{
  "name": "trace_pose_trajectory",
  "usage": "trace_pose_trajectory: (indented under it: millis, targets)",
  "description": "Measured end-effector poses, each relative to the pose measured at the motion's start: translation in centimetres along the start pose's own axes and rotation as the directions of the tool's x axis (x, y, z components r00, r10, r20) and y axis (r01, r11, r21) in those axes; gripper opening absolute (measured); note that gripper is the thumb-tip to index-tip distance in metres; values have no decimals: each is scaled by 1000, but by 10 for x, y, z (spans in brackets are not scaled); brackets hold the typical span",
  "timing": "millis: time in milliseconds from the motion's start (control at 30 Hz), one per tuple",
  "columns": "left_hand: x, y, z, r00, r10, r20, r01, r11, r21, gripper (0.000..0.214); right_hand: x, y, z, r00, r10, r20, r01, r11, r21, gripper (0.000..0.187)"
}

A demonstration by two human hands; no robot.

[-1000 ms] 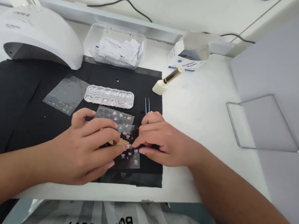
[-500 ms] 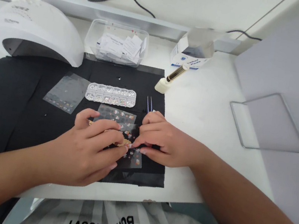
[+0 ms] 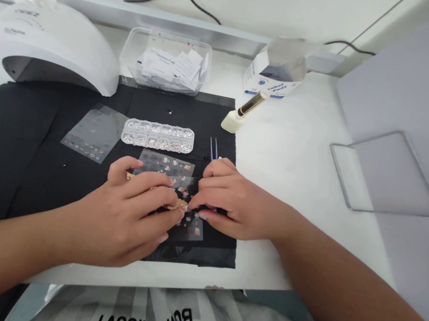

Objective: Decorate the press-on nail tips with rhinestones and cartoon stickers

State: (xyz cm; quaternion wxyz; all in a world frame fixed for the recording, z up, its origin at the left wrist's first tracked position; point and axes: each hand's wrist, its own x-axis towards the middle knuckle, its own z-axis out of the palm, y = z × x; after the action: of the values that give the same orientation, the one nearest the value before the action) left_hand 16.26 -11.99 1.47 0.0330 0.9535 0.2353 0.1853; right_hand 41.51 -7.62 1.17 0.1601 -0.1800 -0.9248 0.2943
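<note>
My left hand point(image 3: 128, 217) is closed around a thin tan stick point(image 3: 174, 206) whose tip touches a clear sticker sheet point(image 3: 190, 228) on the black mat point(image 3: 25, 162). My right hand point(image 3: 232, 202) is closed on blue-tipped tweezers point(image 3: 213, 148), whose ends stick out behind the fingers. Its fingertips press down at the same sheet, right beside the stick's tip. A second sticker sheet point(image 3: 164, 163) lies just behind both hands.
A rhinestone box point(image 3: 157, 135) and another sticker sheet point(image 3: 96, 132) lie on the mat. Behind stand a white nail lamp point(image 3: 52, 46), a clear tub of pads point(image 3: 165, 62), an open carton point(image 3: 276, 72) and a gold-capped bottle point(image 3: 242, 113). A clear stand point(image 3: 385, 172) sits right.
Both hands stay on the sticker sheet with only slight finger shifts. The view has drifted a little.
</note>
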Motion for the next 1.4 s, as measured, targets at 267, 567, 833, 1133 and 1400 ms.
trace_pose_trajectory:
  millis: [267,567,833,1133,1400]
  targets:
    - [1,0,2,1000,-5,-10,5,1000,-8,22,-1,0,0,1000,-9,16,10,997,-73,13]
    - [1,0,2,1000,-8,7,8,1000,17,24,-1,-6,-3,997,-61,40,70,958,-279,19]
    - [1,0,3,1000,-11,2,10,999,33,27,-2,-8,-1,989,-146,9,137,903,-406,16]
    - [1,1,5,1000,-17,13,16,999,30,26,-1,-10,-1,973,-231,3,196,816,-544,17]
    - [1,2,4,1000,-19,13,18,1000,25,25,-2,-7,1,993,-111,-45,89,937,-337,18]
